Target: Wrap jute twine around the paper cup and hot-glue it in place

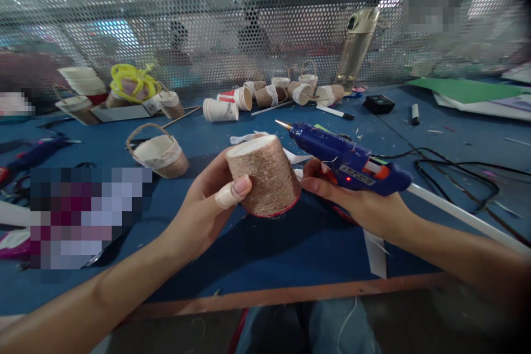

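Observation:
A twine-wrapped paper cup [267, 174] is tilted in my left hand [209, 196], its white end up and a red edge at the bottom. My left thumb, with a beige bandage on it, presses the cup's side; the other fingers are mostly hidden behind it. My right hand [344, 191] is at the cup's lower right edge, thumb and finger pinched together on something too small to make out. Just above that hand is a blue glue gun [332, 149] with a lit red light and a white glue stick in its back; whether the hand supports it is unclear.
A small handled basket [160, 155] stands at left. Paper cups [222, 110] and several finished baskets line the back, near a water bottle [357, 47]. Black cables [456, 171] curl at right. A second glue gun [35, 152] lies far left. A white strip [374, 254] lies near the front edge.

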The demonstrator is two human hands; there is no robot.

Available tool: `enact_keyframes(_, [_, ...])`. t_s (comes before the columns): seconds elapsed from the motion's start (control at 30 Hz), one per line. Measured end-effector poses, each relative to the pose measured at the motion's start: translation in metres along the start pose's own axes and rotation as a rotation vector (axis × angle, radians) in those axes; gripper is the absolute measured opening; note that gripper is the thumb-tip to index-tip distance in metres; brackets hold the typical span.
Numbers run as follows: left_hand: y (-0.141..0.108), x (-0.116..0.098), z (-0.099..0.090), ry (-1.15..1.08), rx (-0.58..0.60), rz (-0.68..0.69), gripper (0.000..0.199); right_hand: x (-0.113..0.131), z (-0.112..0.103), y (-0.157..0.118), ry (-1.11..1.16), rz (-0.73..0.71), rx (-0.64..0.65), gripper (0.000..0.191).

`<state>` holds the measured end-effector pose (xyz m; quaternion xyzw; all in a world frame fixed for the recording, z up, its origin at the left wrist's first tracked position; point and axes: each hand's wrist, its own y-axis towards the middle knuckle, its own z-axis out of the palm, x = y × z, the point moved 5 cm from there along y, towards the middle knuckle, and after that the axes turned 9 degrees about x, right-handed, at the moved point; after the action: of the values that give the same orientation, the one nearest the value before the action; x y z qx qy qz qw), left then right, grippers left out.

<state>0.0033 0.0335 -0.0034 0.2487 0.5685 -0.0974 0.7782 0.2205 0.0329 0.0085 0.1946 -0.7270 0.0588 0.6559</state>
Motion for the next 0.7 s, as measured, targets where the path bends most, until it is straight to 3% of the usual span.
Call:
enact_keyframes(0.27, [-0.0003, 0.0016, 0.0004, -0.028, -0.011, -0.027, 0.046, -0.0028, -0.0007, -0.0034, -0.011, 0.056, 0.003, 0.031])
enact_keyframes(0.53, [-0.0020, 0.0015, 0.0027, -0.088, -0.052, -0.047, 0.027, 0.0060, 0.0003, -0.0045, -0.022, -0.011, 0.002, 0.028])
enact_keyframes(0.7, [-0.0006, 0.0008, 0.0033, -0.098, -0.069, -0.064, 0.029, 0.0050, 0.0014, -0.0052, -0.015, -0.024, 0.009, 0.024])
